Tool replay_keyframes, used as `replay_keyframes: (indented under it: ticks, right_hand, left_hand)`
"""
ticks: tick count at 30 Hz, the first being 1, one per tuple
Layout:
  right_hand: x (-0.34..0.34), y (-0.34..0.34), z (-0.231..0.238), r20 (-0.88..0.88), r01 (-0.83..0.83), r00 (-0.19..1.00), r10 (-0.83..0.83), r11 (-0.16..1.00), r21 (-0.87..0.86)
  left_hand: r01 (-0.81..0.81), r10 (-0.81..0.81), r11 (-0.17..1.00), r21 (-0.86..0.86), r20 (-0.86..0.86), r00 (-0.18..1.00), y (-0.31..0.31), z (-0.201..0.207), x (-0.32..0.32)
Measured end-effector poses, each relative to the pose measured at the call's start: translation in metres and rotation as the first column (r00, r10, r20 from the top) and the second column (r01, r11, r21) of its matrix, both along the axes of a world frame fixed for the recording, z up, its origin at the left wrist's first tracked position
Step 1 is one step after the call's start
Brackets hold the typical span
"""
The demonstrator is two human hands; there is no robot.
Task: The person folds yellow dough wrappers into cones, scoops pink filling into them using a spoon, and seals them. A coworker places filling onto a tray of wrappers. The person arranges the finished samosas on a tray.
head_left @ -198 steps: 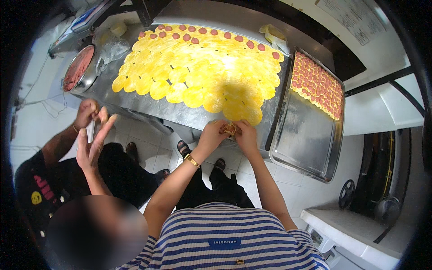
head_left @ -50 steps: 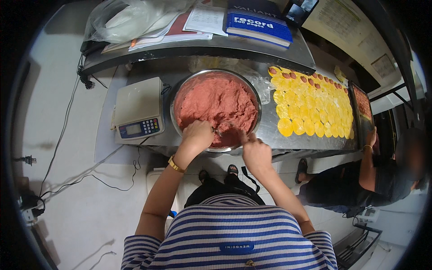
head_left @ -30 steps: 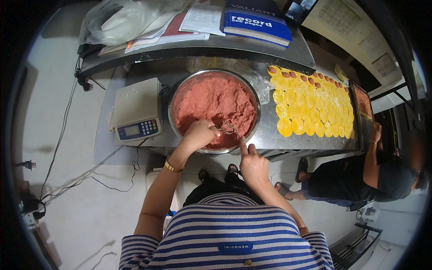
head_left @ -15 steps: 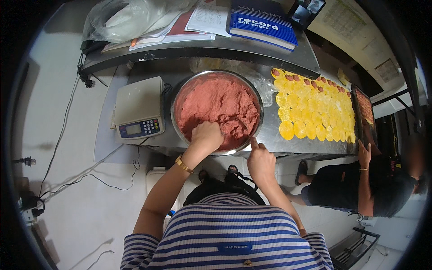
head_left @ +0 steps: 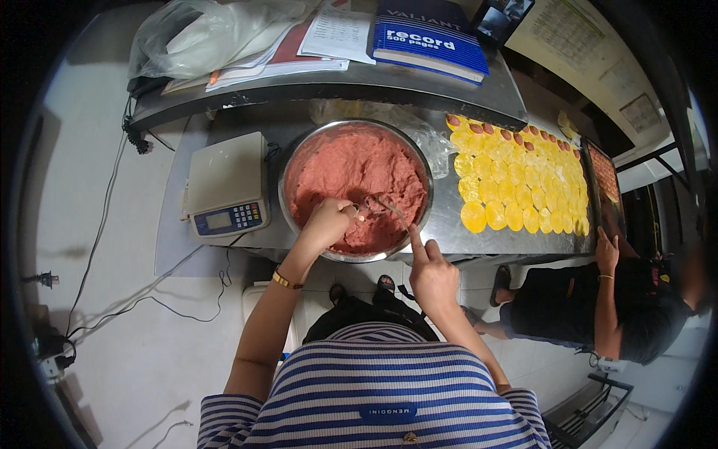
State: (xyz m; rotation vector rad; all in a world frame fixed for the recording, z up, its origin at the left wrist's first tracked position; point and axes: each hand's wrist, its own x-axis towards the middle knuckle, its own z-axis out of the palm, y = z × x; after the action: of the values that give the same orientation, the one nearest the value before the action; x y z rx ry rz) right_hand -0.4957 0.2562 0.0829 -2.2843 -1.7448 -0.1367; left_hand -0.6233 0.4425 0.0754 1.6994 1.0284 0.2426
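Note:
A large metal bowl [head_left: 282, 183] full of pink ground meat [head_left: 359, 161] stands on the steel table in front of me. My right hand [head_left: 434, 278], at the bowl's near right rim, is closed round the handle of a metal spoon [head_left: 399, 215]. The spoon's head lies over the meat. Inside the bowl, my left hand [head_left: 327, 224] is curled closed over the near left part of the meat, its thumb side close to the spoon's head. What its fingers hold is hidden. Rows of round yellow wrappers [head_left: 497, 172] lie to the right, several far ones topped with meat lumps [head_left: 517, 139].
A digital scale [head_left: 228, 179] sits left of the bowl. Above the table's far side runs a shelf [head_left: 299, 97] with papers, a plastic bag [head_left: 202, 37] and a blue record book [head_left: 430, 37]. Another person [head_left: 576, 307] stands at the right, by a tray [head_left: 604, 176].
My left hand has turned and shifted toward the spoon's head. The spoon has risen into clearer view, and my right hand has moved slightly nearer to me.

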Motion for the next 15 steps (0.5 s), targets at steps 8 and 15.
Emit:
replay_keyframes:
  ticks: [8, 15]
  right_hand:
    - [-0.001, 0.005, -0.005, 0.038, -0.013, 0.999, 0.011, 0.999, 0.052]
    - [-0.007, 0.009, -0.017, 0.098, -0.080, 0.993, 0.072, 0.994, 0.078]
  left_hand:
    - [0.011, -0.015, 0.997, 0.080, 0.047, 0.999, -0.005, 0.012, -0.005]
    - [-0.022, 0.013, 0.991, 0.136, 0.066, 0.998, -0.010, 0.017, -0.004]
